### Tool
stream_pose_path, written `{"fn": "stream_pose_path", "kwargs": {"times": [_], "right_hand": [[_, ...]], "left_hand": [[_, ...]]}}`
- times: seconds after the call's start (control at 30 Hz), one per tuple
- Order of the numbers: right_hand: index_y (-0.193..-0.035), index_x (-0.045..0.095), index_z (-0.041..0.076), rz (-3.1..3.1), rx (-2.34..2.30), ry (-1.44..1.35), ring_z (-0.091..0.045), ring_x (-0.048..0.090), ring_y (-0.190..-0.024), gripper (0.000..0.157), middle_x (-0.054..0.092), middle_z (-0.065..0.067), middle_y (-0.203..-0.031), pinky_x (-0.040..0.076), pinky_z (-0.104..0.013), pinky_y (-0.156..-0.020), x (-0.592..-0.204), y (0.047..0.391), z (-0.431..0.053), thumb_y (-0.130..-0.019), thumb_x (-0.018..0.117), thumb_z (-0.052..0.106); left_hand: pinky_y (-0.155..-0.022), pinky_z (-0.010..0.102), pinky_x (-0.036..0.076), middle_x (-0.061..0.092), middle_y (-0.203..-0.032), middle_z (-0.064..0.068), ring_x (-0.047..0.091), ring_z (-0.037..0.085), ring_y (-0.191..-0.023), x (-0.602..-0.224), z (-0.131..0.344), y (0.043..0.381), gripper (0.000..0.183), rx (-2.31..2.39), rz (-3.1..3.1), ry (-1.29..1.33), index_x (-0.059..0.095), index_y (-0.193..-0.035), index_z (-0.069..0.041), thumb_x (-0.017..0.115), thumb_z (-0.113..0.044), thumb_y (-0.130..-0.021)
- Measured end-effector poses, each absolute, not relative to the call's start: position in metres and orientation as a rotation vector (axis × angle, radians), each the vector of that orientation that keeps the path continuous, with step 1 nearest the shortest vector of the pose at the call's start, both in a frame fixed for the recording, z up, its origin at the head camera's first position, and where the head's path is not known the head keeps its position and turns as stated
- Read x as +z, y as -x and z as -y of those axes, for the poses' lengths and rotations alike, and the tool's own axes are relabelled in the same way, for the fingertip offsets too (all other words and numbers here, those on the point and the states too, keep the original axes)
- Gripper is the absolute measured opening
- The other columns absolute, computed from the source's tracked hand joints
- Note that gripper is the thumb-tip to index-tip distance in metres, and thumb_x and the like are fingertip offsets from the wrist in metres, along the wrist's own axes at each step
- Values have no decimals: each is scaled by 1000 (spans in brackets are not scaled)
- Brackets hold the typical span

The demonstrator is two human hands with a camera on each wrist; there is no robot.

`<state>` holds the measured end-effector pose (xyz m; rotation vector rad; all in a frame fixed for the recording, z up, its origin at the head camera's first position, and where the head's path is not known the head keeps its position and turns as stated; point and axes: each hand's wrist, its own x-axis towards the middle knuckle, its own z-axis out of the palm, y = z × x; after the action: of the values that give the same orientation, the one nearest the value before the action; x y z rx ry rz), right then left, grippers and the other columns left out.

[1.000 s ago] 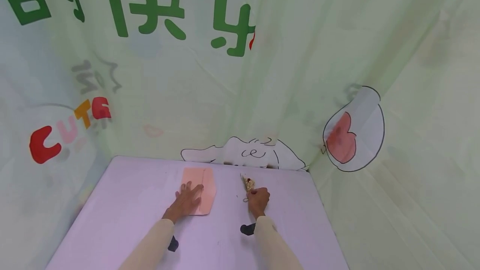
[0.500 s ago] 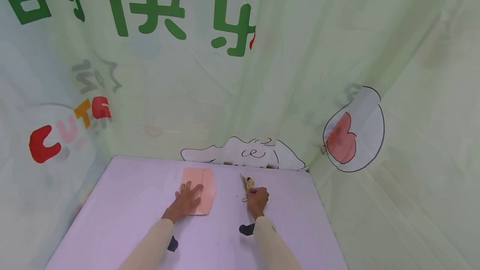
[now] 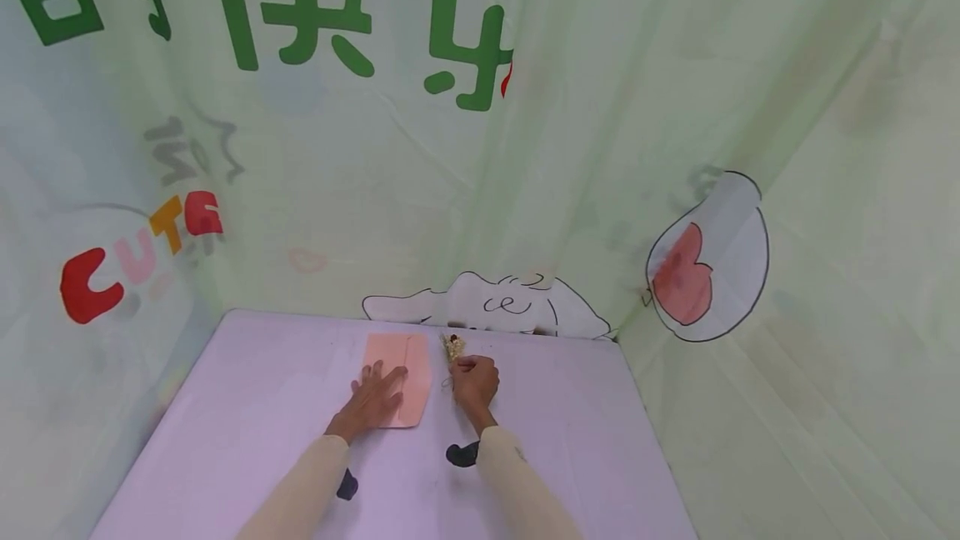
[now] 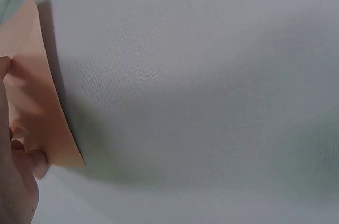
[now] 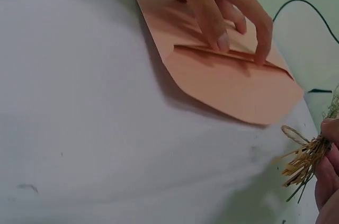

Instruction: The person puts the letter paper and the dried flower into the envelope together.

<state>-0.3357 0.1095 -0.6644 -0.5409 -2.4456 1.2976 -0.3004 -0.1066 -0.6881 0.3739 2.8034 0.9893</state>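
A pink paper envelope [image 3: 417,365] lies on the table, its flap spread out to the right. My left hand [image 3: 372,397] rests on it with fingers spread. In the right wrist view, the left thumb and a fingertip touch the envelope [image 5: 233,89] along its slit-like mouth, which stands slightly raised. Just right of the envelope, my right hand [image 3: 475,382] pinches a small dried flower bouquet [image 3: 453,347], blossoms pointing away from me. Its cut stems and a twine loop show in the right wrist view, where most of the right hand [image 5: 329,176] is out of frame.
A pale lilac cloth covers the table [image 3: 570,440]. Behind it hangs a light green curtain [image 3: 360,190] with printed characters and drawings, meeting the table's back edge just beyond the envelope and bouquet. Curtains also close off both sides.
My right hand has carried the dried flower bouquet leftward and slightly away from me, close to the envelope's flap. The left hand and envelope have stayed in place.
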Motion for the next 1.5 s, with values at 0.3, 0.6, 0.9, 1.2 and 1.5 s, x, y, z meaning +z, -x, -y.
{"fn": "stream_pose_path", "kwargs": {"times": [0.3, 0.6, 0.9, 1.2, 1.5], "right_hand": [[-85, 82, 0, 2462, 1386, 385, -14, 66, -61, 10, 77, -10, -73, 51, -30, -58, -674, 335, -63, -82, 91, 2], [-97, 84, -5, 2507, 1342, 365, -23, 73, -70, 12, 81, -18, -86, 61, -40, -65, -695, 316, -54, -86, 82, -4], [-93, 84, -3, 2478, 1436, 194, -8, 55, -55, 9, 70, -3, -68, 44, -25, -48, -745, 337, -44, -86, 80, 2], [-90, 84, -2, 2457, 1382, 102, -10, 57, -53, 5, 70, -4, -65, 43, -25, -45, -745, 348, -37, -88, 82, 2], [-87, 84, 1, 2515, 1443, 157, -9, 59, -55, 7, 72, -2, -67, 45, -25, -49, -741, 345, -38, -87, 82, 8]], "left_hand": [[-117, 91, 21, 33, -168, 43, 26, 68, -157, -691, 109, 310, 45, 977, -2856, -374, 54, -155, -16, 61, -24, -111], [-118, 90, 23, 34, -169, 40, 27, 66, -158, -705, 102, 304, 50, 938, -2839, -368, 53, -157, -16, 61, -33, -111], [-120, 87, 25, 31, -170, 41, 27, 67, -158, -705, 105, 301, 51, 926, -2864, -367, 53, -160, -13, 60, -31, -112], [-122, 84, 28, 29, -171, 40, 27, 66, -159, -693, 107, 302, 51, 891, -2898, -361, 51, -161, -14, 58, -29, -113], [-121, 84, 28, 31, -171, 40, 28, 66, -158, -688, 109, 298, 53, 918, -2887, -356, 49, -162, -14, 60, -29, -112]]}}
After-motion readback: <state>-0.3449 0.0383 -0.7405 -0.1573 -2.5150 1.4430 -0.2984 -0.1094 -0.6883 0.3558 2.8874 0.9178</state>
